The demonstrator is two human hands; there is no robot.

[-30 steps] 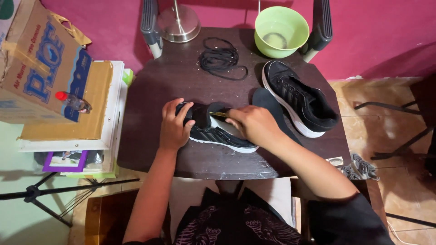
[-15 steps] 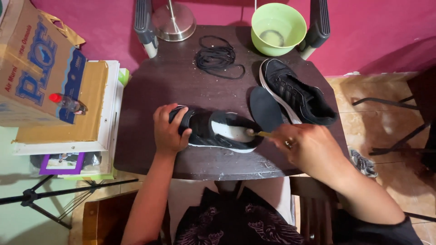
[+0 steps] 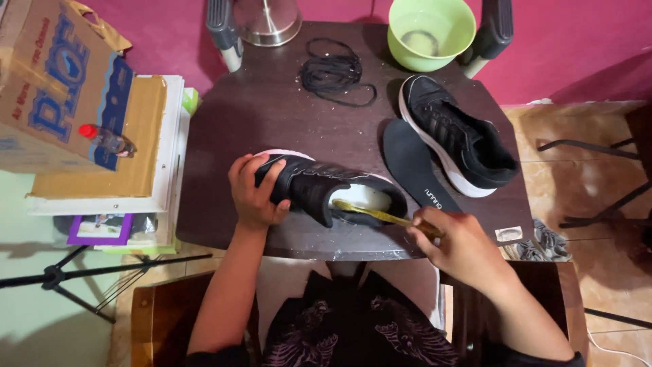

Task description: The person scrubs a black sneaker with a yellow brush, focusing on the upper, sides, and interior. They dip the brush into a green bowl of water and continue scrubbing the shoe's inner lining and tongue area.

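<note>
Dark round table, seemingly pink-walled room.

A single camera worn on the person's head looks steeply down at the dark surface from close above. It faces forward toward the pink wall, with the person's lap at the bottom edge.

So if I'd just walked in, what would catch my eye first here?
Probably the black sneaker lying on its side at the near edge of the dark table, gripped at the toe by the left hand while the right hand pokes a yellow brush into its opening. Next, the bright green bowl at the far edge, with the second sneaker, a loose insole and a tangle of black laces nearby.
</note>
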